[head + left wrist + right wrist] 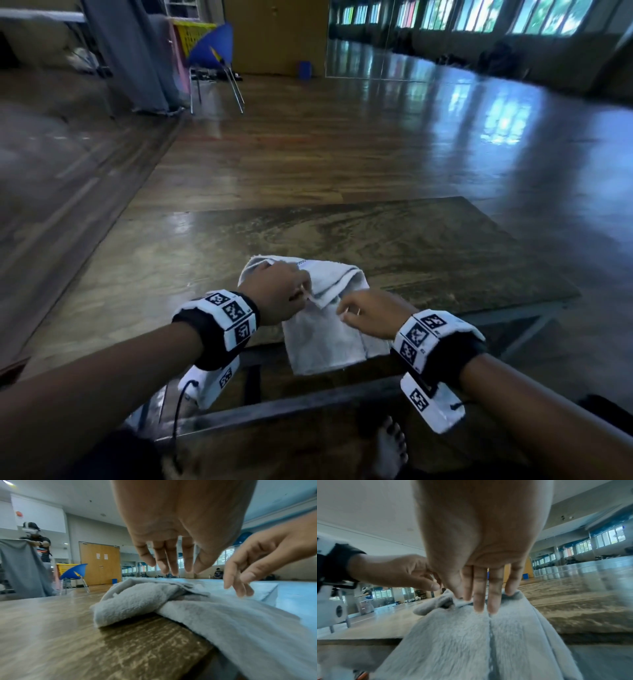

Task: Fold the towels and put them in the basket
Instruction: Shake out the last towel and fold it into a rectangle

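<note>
Loosely open left hand (277,291) and right hand (371,313) over rumpled towel (325,339), table (445,246)

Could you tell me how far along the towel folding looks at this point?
Early on. Done: one white towel lies on the wooden table, bunched at its far end, its near end draping over the edge. In hand: the left hand and right hand hover over its middle with relaxed fingers, apparently gripping nothing. Left: finishing the fold and placing it in a basket; none is visible near the table.
</note>
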Demonstrator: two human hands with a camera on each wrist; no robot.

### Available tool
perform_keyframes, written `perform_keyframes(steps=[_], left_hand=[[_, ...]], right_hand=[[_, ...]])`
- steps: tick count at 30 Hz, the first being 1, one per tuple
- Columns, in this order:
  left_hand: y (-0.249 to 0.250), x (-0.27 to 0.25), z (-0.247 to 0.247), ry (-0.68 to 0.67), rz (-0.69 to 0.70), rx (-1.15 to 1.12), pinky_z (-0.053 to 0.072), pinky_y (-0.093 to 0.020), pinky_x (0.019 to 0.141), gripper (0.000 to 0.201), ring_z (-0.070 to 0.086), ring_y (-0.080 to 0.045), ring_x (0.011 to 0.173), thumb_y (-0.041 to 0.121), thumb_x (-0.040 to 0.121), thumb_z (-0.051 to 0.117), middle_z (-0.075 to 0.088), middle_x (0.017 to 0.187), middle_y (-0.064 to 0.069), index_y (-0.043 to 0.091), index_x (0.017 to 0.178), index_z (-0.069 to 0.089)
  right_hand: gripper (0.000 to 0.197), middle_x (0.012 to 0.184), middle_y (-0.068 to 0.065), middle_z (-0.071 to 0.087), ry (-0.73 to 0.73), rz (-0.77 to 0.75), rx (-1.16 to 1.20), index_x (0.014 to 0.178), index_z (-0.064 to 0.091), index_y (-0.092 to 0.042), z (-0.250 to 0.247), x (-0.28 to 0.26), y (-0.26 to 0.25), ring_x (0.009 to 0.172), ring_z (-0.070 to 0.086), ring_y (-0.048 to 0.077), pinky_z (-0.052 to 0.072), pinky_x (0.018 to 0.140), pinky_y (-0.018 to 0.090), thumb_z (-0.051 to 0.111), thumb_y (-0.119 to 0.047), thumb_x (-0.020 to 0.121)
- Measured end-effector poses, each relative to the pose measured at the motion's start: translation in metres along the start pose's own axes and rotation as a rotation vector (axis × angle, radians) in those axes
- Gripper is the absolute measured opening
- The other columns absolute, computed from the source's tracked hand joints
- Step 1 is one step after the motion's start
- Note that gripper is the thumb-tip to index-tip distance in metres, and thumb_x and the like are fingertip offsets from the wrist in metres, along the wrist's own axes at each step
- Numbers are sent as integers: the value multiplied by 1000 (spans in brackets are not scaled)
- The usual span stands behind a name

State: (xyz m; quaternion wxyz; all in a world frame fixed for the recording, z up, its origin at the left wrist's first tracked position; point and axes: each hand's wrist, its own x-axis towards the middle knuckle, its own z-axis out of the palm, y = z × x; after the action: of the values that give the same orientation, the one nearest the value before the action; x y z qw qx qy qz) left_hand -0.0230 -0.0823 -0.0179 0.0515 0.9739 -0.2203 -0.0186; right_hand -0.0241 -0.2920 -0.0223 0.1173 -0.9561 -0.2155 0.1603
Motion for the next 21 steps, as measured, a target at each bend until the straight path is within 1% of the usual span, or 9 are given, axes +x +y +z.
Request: perform_keyframes(steps=[1, 3, 5, 7, 9, 11, 14, 18, 21], left_hand=[[-5, 4, 3, 19, -58, 16, 35, -41, 102, 32, 48, -21, 118, 41, 86, 49, 55, 123, 3, 30, 115, 54], [-13, 14, 11, -3, -139, 26, 27, -42, 107, 44, 39, -19, 129, 47, 85, 51, 46, 135, 6, 34, 127, 46], [-16, 25, 18, -10, -163, 18, 26, -42, 107, 44, 38, -19, 129, 50, 85, 50, 47, 136, 6, 37, 126, 47], [-17, 36, 23, 10, -176, 11, 27, -42, 104, 35, 41, -19, 126, 49, 85, 49, 52, 131, 7, 40, 118, 54], [-17, 46, 24, 34, -184, 17, 30, -42, 101, 28, 45, -19, 121, 47, 86, 48, 57, 123, 6, 39, 109, 60], [-17, 53, 25, 77, -177, -15, 35, -41, 98, 24, 51, -21, 113, 43, 87, 46, 64, 113, 5, 34, 101, 63], [-15, 57, 17, 201, -210, -183, 38, -40, 93, 22, 58, -23, 101, 37, 86, 48, 68, 99, 4, 25, 91, 65], [-17, 52, -15, 352, -219, -335, 44, -40, 91, 14, 62, -27, 96, 30, 87, 54, 71, 94, -1, 23, 90, 66], [-18, 40, -57, 517, -197, -451, 50, -37, 82, 10, 64, -27, 89, 25, 86, 59, 71, 86, -4, 24, 87, 68]], right_hand=[[25, 111, 1, 67, 78, 43, 3, 112, 60, -27, -2, 10, -1, 101, 61, 22, 50, 85, 33, 51, -31, 89], [28, 113, 4, 64, 188, 105, 46, 114, 56, -26, -4, 30, -1, 102, 61, 25, 49, 87, 36, 54, -26, 86], [35, 119, 6, 59, 221, 111, 31, 120, 54, -25, -3, 49, 1, 106, 58, 27, 48, 89, 37, 55, -23, 85], [38, 121, 8, 55, 227, 109, 2, 122, 54, -27, -1, 65, 4, 108, 56, 29, 48, 89, 37, 56, -24, 84], [33, 115, 9, 57, 232, 102, 16, 115, 61, -30, 1, 76, 7, 104, 58, 30, 49, 85, 36, 59, -29, 82], [23, 107, 9, 60, 264, 103, 17, 104, 67, -32, 1, 82, 9, 100, 60, 28, 50, 82, 35, 59, -32, 83], [20, 110, 10, 57, 322, 98, 12, 102, 67, -26, -4, 84, 9, 106, 54, 29, 47, 86, 39, 56, -29, 85], [14, 114, 10, 53, 320, 95, -51, 90, 57, -21, -28, 75, 7, 112, 44, 30, 41, 91, 41, 56, -33, 83], [21, 114, 4, 59, 356, 117, 26, 99, 61, -22, -57, 57, 2, 114, 46, 27, 37, 94, 40, 57, -34, 82]])
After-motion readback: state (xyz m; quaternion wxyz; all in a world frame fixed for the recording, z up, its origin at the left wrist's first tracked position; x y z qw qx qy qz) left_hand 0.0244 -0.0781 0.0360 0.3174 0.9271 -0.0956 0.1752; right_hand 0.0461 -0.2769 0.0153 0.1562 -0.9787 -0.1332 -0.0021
